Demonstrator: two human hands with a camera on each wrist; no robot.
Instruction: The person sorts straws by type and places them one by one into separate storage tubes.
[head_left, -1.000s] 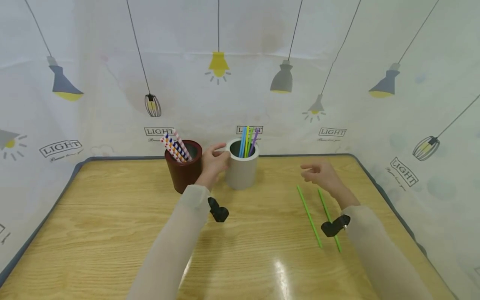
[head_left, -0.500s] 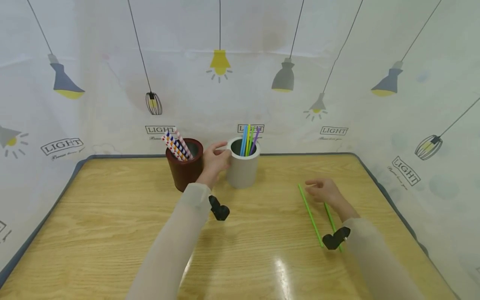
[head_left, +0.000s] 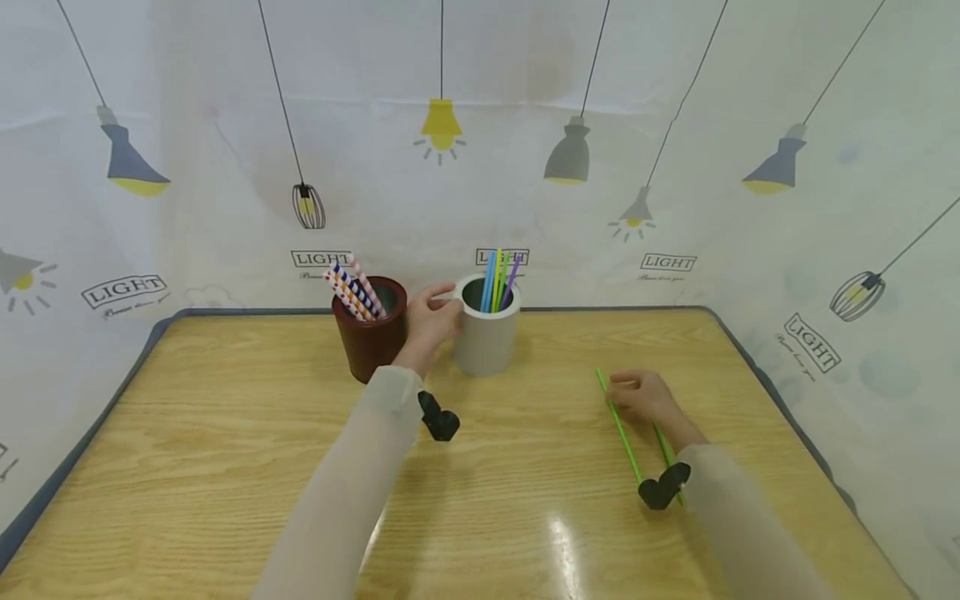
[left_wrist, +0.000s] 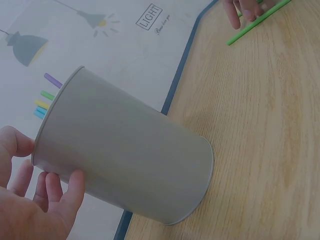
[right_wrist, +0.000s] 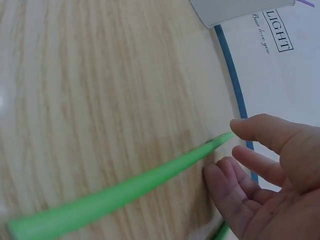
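Fingers of my right hand [head_left: 643, 397] hang loosely apart over a green straw [head_left: 619, 427]; my left hand [head_left: 430, 321] grips the grey cup [head_left: 486, 332].

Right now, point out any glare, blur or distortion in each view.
Head view: a bright glare patch on the table, and its far edge bows like a wide-angle lens. Right wrist view: the near end of the green straw is blurred. Left wrist view: the grey cup looks tilted, fairly sharp.

The word "LIGHT" is printed many times on the white curtain [head_left: 525, 150] behind the wooden table [head_left: 225, 433]. Each one sits in a small box, with tiny curly writing under it, too small to read.
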